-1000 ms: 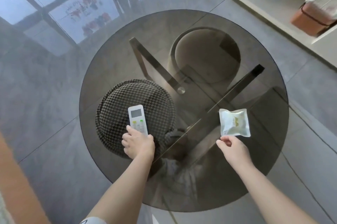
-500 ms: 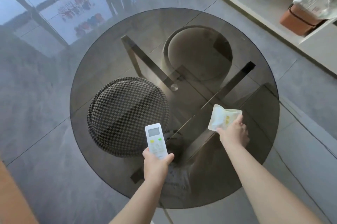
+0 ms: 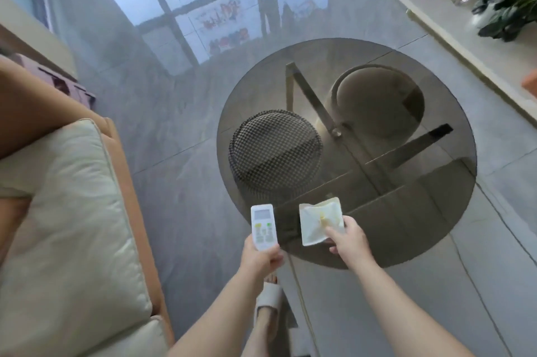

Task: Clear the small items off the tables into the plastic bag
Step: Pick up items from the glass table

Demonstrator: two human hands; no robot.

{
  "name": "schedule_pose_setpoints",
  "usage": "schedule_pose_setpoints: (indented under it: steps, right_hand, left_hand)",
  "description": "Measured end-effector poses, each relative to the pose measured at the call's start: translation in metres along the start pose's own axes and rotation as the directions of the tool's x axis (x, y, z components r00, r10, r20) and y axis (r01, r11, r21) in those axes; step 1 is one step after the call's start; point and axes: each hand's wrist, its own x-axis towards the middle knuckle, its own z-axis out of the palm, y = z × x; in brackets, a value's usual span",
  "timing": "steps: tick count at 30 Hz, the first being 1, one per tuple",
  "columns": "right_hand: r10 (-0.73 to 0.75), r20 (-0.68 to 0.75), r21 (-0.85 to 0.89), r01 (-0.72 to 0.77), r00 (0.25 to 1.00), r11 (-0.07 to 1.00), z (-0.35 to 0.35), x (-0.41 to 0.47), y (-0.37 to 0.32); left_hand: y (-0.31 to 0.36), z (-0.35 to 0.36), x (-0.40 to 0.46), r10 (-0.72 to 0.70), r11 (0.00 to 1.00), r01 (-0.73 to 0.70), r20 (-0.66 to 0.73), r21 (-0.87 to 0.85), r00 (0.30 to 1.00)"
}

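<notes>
The remote control (image 3: 263, 226) is in the person's left hand (image 3: 261, 258), with the fingers curled around its lower end and the screen and buttons facing up. It is held in the air at the near left edge of the round glass table (image 3: 436, 211). Just beside it, on the right, is a small white packet (image 3: 319, 224) with a yellow mark in the middle. The right hand (image 3: 350, 240) pinches this packet at its near right corner, the thumb lying on top, and holds it above the near part of the glass. The two items are close but they do not touch.

Through the dark glass I see a checked round stool (image 3: 276, 153) on the left and a plain beige stool (image 3: 377, 101) farther back, with the metal frame of the table between them. A foot in a light slipper (image 3: 268, 303) stands on the grey tiled floor (image 3: 174, 124) below the hands. At the left is a sofa with a cream cushion (image 3: 64, 226). At the far right a pale shelf (image 3: 465, 45) carries a green plant (image 3: 508, 11).
</notes>
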Motion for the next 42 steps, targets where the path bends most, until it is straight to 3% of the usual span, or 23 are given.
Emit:
schedule_pose_setpoints:
  steps: [5,11,17,23,28,33,42]
  right_hand:
    - [-0.094,0.119,-0.005,0.095,0.988,0.995,0.030,-0.082,-0.016]
    - [-0.068,0.347,0.067,0.048,0.935,0.997,0.082,-0.183,-0.011]
    - [-0.067,0.548,-0.089,0.137,0.834,0.986,0.144,-0.264,0.010]
    - [-0.078,0.665,-0.133,0.221,0.743,0.966,0.206,-0.355,0.035]
    - [-0.060,0.755,-0.118,0.227,0.653,0.967,0.236,-0.440,0.074]
    - [0.011,0.812,-0.256,0.339,0.584,0.905,0.256,-0.507,0.115]
    - [0.139,0.739,-0.519,0.425,0.659,0.742,0.301,-0.540,0.135]
  left_hand:
    - [-0.015,-0.053,-0.085,-0.014,0.969,0.005,-0.033,-0.245,0.999]
    - [-0.072,-0.133,-0.179,-0.041,0.877,-0.022,-0.119,-0.479,0.992]
    - [-0.134,-0.206,-0.270,-0.072,0.708,-0.113,-0.231,-0.697,0.970]
    - [-0.205,-0.275,-0.355,-0.077,0.584,-0.230,-0.336,-0.778,0.939]
    - [-0.274,-0.319,-0.424,-0.050,0.543,-0.292,-0.377,-0.787,0.925]
    - [-0.322,-0.356,-0.464,-0.057,0.506,-0.379,-0.468,-0.775,0.882]
    - [-0.345,-0.388,-0.456,-0.152,0.509,-0.346,-0.478,-0.788,0.865]
